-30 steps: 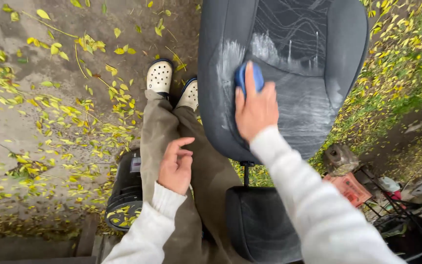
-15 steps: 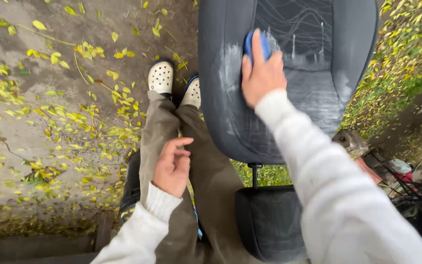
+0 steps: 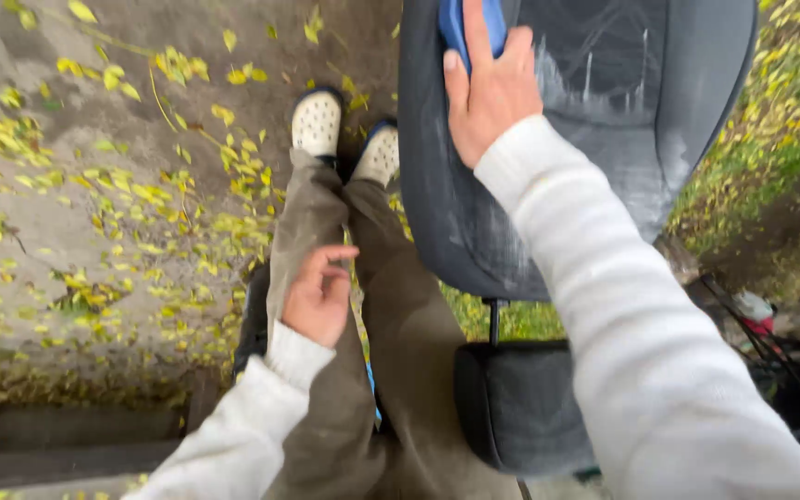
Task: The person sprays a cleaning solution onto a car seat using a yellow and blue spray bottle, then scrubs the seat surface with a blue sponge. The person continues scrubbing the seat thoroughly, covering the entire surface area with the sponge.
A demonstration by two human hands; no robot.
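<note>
Right hand (image 3: 491,93) at top centre presses a blue sponge (image 3: 456,20) flat-fingered against the seat (image 3: 622,139). Left hand (image 3: 318,296), lower centre, rests loosely curled and empty on the thigh (image 3: 312,231).

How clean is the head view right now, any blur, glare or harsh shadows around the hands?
Head view: soft, even daylight, no glare or hard shadows; the right hand on the blue pad and the left hand on the thigh are fairly sharp; the right sleeve, close to the lens, looks oversized and soft; the car seat is cropped at the top edge.
</note>
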